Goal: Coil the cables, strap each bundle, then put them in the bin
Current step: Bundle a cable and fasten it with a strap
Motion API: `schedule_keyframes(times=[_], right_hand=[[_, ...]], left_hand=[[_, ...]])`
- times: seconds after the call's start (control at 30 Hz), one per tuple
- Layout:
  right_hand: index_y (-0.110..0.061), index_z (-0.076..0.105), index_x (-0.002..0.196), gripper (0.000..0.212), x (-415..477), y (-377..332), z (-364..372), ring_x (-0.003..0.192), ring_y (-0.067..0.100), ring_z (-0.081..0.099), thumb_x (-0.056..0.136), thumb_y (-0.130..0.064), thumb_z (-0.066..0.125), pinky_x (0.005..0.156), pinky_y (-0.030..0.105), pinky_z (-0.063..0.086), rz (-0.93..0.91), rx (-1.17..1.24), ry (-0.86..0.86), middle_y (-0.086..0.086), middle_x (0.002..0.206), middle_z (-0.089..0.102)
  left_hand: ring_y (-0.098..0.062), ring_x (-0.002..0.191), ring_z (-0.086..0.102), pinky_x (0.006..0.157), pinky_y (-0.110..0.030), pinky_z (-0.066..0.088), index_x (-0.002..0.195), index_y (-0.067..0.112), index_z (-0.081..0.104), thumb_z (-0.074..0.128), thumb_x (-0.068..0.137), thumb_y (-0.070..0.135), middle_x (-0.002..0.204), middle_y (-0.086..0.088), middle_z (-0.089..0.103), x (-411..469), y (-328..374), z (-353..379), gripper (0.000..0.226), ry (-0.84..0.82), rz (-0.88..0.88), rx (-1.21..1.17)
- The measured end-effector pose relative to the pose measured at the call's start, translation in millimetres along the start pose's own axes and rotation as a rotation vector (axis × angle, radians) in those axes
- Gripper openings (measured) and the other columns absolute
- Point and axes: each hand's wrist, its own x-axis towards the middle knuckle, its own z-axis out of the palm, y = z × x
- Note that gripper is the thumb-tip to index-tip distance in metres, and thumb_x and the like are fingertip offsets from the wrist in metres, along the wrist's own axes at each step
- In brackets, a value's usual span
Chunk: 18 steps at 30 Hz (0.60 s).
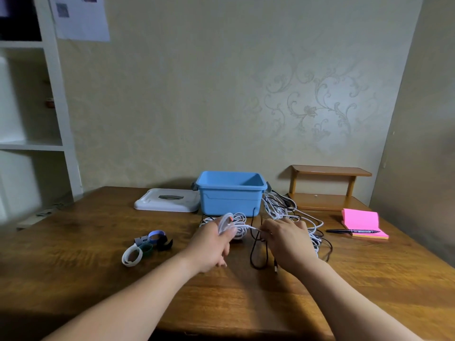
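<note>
My left hand (213, 244) holds a white cable (225, 223) looped around its fingers, just in front of the open blue bin (230, 200). My right hand (288, 239) pinches the free end of that same white cable at about the same height. More white cable (240, 221) lies coiled behind my left hand. A black cable (257, 252) loops on the table between my hands. A tangle of white and black cables (283, 205) lies to the right of the bin. Several rolled straps (147, 244) sit left of my left hand.
The bin's white lid (167, 200) lies flat to its left. A small wooden shelf (325, 188) stands at the back right. A pink sticky-note pad (362, 223) with a black marker (352, 231) lies at the right. A white shelving unit (32, 119) stands left of the wooden table (86, 242).
</note>
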Motion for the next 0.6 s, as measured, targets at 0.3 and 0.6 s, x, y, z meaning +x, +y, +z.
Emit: schedule_keyframes(times=[0.3,0.6], right_hand=[[-0.034,0.059,0.104,0.014,5,-11,-3,0.106,0.02,0.057,0.108,-0.037,0.046,0.087,0.041,0.036,-0.03,0.038,0.027,-0.012,0.104,0.073],[-0.038,0.061,0.115,0.027,-12,-32,6,0.096,0.018,0.059,0.104,-0.047,0.038,0.078,0.042,0.043,-0.152,0.175,0.108,-0.016,0.1,0.07]], left_hand=[[-0.01,0.047,0.037,0.051,-0.029,0.044,0.092,0.005,0.061,0.056,0.111,0.029,0.058,0.002,0.04,1,-11,4,0.031,0.124,-0.091,-0.434],[-0.004,0.079,0.074,0.061,-0.013,0.054,0.108,0.016,0.078,0.074,0.1,0.032,0.099,-0.001,0.082,14,10,43,0.018,0.127,-0.117,-0.73]])
